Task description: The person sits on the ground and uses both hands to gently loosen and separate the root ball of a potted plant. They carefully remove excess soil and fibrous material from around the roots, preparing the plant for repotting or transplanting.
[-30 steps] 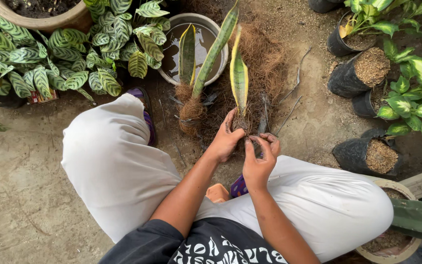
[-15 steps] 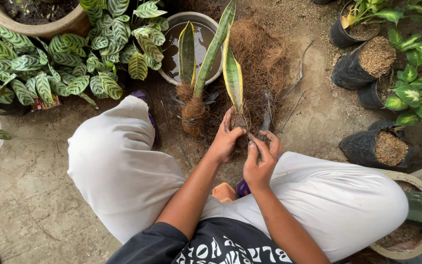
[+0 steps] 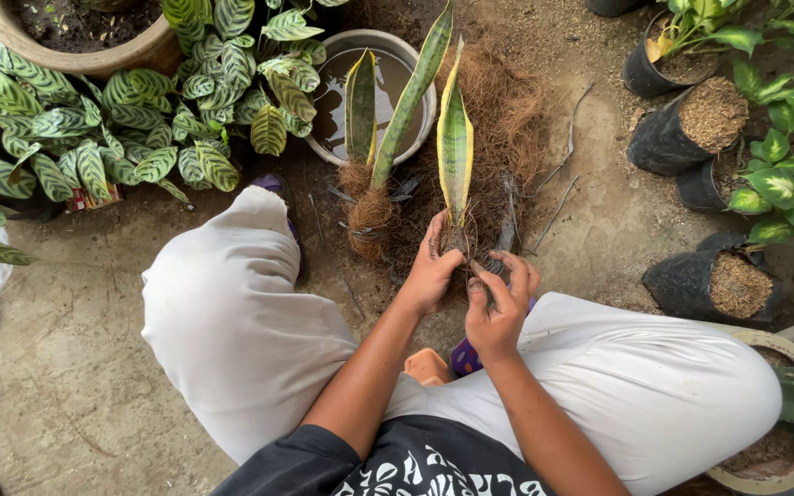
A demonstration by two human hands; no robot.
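- Left hand (image 3: 431, 268): fingers curling closed around the root base of the yellow-edged leaf cutting (image 3: 455, 147), gripping it just above the ground.
- Right hand (image 3: 500, 298): fingertips pinching together at the same root tuft, touching it from the near side; what is lying between them is too small to tell.
- Yellow-edged leaf cutting: standing nearly upright, its long axis running away from the person, blade rising directly beyond both hands; the left hand is sitting nearer the stem.
- Second cutting (image 3: 388, 138): lying just left, leaning over the water basin (image 3: 420, 60).
- Brown fibre pile (image 3: 507, 119): spreading behind.
- Black nursery bags (image 3: 663, 142): standing well apart, right.
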